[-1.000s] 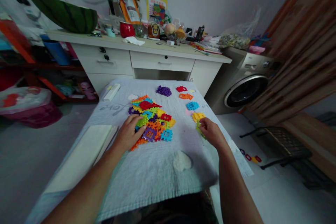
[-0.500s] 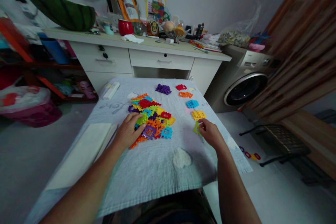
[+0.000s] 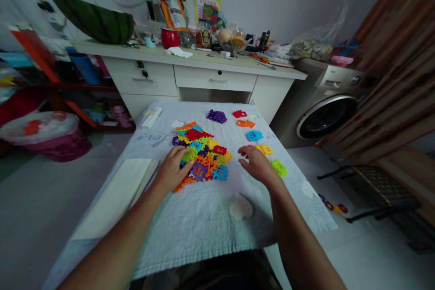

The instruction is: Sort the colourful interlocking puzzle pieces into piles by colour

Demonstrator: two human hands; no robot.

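At the left edge of a mixed pile of colourful plastic building pieces (image 3: 204,163), my left hand (image 3: 171,170) has a green building piece (image 3: 190,154) between thumb and fingers. My right hand (image 3: 254,161) hovers right of the pile, empty, its thumb and fingers apart and pointing left. Single-colour groups lie along the table's right side: red pieces (image 3: 239,113), orange pieces (image 3: 245,123), blue pieces (image 3: 254,135), yellow pieces (image 3: 265,149), partly behind my right hand, and green pieces (image 3: 279,168). Purple pieces (image 3: 216,116) form a cluster at the back.
A pale cloth covers the table (image 3: 210,217). On its left lie a long white box (image 3: 110,199) and a small white box (image 3: 152,118). Behind stands a cluttered white desk (image 3: 146,72), with a washing machine (image 3: 326,104) to the right. A stool (image 3: 380,186) stands at right.
My right hand has let go of a green piece at the right-hand green group and moved left toward the pile. My left hand stays at the pile. The view has shifted slightly.
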